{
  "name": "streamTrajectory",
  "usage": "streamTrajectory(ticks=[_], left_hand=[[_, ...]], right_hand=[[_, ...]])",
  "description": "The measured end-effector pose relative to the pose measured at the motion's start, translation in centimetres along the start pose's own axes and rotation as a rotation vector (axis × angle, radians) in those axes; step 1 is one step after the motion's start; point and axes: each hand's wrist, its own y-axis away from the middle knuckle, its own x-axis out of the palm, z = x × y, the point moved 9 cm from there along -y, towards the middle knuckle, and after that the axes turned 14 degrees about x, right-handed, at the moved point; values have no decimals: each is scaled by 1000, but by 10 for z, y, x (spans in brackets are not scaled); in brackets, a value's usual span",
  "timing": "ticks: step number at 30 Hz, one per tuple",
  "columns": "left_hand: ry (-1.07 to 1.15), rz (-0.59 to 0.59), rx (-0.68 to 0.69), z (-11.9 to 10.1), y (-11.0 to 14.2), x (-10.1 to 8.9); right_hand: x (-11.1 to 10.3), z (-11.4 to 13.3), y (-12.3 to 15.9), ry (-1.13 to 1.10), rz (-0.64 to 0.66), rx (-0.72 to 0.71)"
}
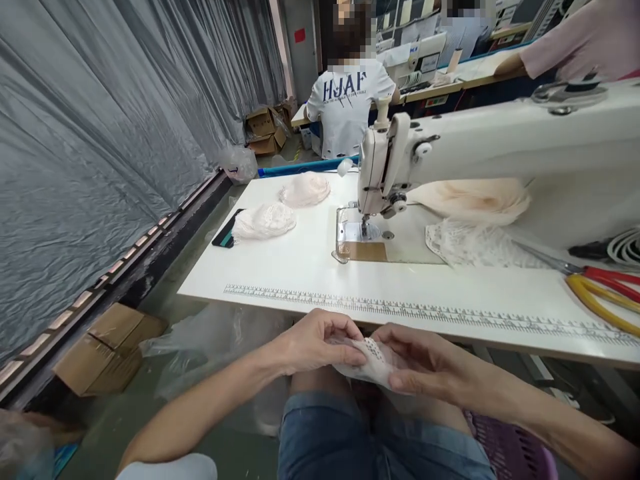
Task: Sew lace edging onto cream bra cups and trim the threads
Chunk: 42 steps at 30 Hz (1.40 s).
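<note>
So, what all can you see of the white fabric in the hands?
The white fabric looks thin and sheer, with a dotted, lace-like strip on top. It is bunched up, held by the left hand on one side and the right hand on the other, near the white table's front edge. Its full shape is hidden.

A white lace cloth (377,363) is held in the left hand (320,343) and the right hand (430,363), above the lap (325,427), near the front edge of a white table (280,267). A ruler (400,309) is printed along that edge. A sewing machine (480,147) is mounted on the table, with a white bundle (265,222) and a pale pink bundle (306,189) laid to its left. At the right, scissors (600,274) are laid with their tips at a lace piece (470,247). A person (345,110) is seen beyond the table.
</note>
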Motion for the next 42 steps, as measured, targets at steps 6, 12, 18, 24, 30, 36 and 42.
streamTrajectory(ticks=[6,12,18,24,30,36,42], left_hand=[[34,86,-111,36,20,17],[135,-17,-183,70,24,23],[156,-77,-228,88,24,18],[152,-56,-252,98,21,15],[223,-12,-276,104,17,18],[321,15,-273,101,12,22],[509,-58,-240,109,6,19]], right_hand=[[22,-37,3,8,71,116],[20,-53,4,-1,27,149],[14,-77,7,-43,58,217],[4,-92,11,-46,24,252],[2,-89,18,-5,55,235],[3,-99,21,-93,100,232],[6,-111,17,-128,85,212]])
